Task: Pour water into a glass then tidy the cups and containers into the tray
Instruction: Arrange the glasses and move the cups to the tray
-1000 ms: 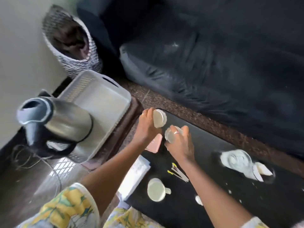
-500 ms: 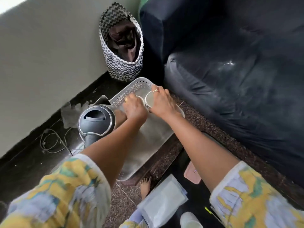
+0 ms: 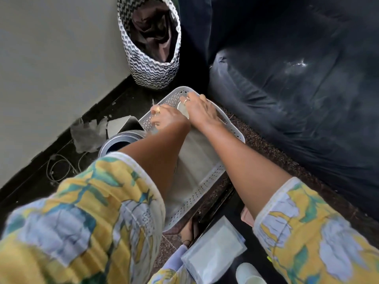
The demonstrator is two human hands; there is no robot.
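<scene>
Gripping a cup (image 3: 182, 109) over tray (image 3: 231, 132), right hand (image 3: 200, 112) beside left hand (image 3: 167, 118).

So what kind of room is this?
Most likely a living room at home: there's a big dark sofa, a zigzag basket against the wall, and a kettle beside a plastic tray.

The tray (image 3: 231, 138) is matt grey plastic with perforated walls. The kettle (image 3: 125, 136) shows brushed metal. The basket (image 3: 151, 66) is woven, the sofa (image 3: 297, 99) soft dark cloth, the sleeve (image 3: 92, 212) printed cloth. The cup (image 3: 182, 109) looks smooth.
</scene>
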